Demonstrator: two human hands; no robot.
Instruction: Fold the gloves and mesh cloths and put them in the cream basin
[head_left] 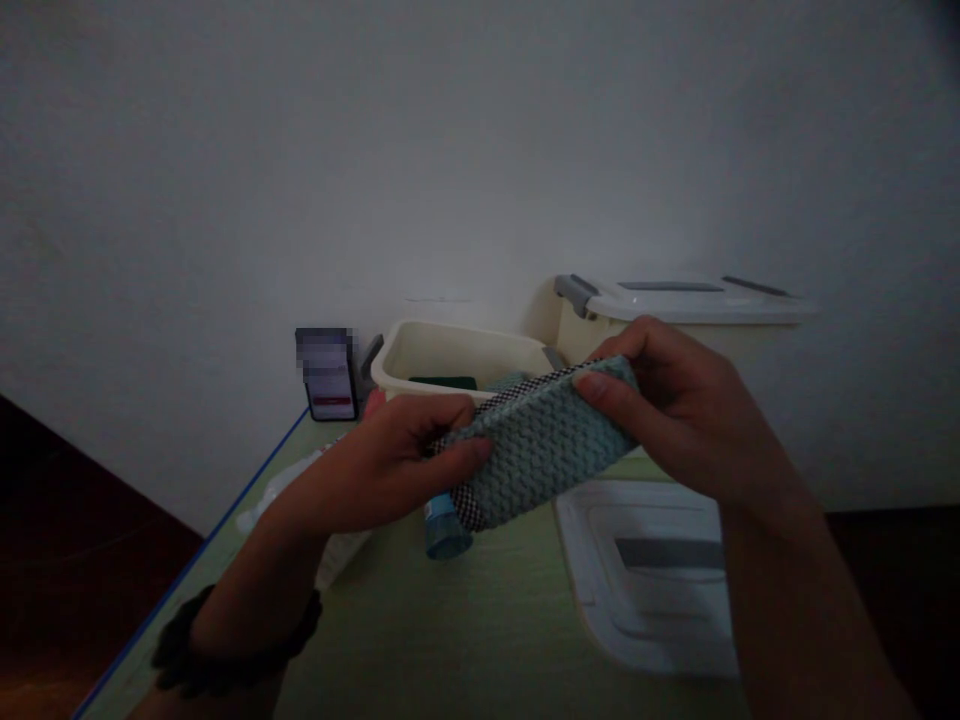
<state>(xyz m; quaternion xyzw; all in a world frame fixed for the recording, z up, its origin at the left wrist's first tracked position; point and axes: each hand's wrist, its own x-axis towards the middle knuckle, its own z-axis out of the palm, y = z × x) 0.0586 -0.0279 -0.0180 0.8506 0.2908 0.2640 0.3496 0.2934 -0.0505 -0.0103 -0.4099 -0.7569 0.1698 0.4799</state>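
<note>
Between my two hands is a light blue-green knitted pouch (551,445) with a black-and-white checked fabric edge, held tilted above the table. My left hand (405,460) pinches its left end, thumb in front and fingers behind. At the upper right corner, my right hand (667,405) grips it the same way, thumb on the knit face. A blue clear bottle (448,535) lies just below the pouch's left end, partly hidden. Behind the pouch an open cream storage box (465,350) holds a dark green item (442,383); the rest of its contents are mostly covered.
A lidded cream box (690,305) stands at the back right against the wall. A loose white lid (652,590) with a grey bar lies on the green table (420,640). At the left, a phone (330,380) stands upright near the table's blue edge, with white plastic (274,490) nearby.
</note>
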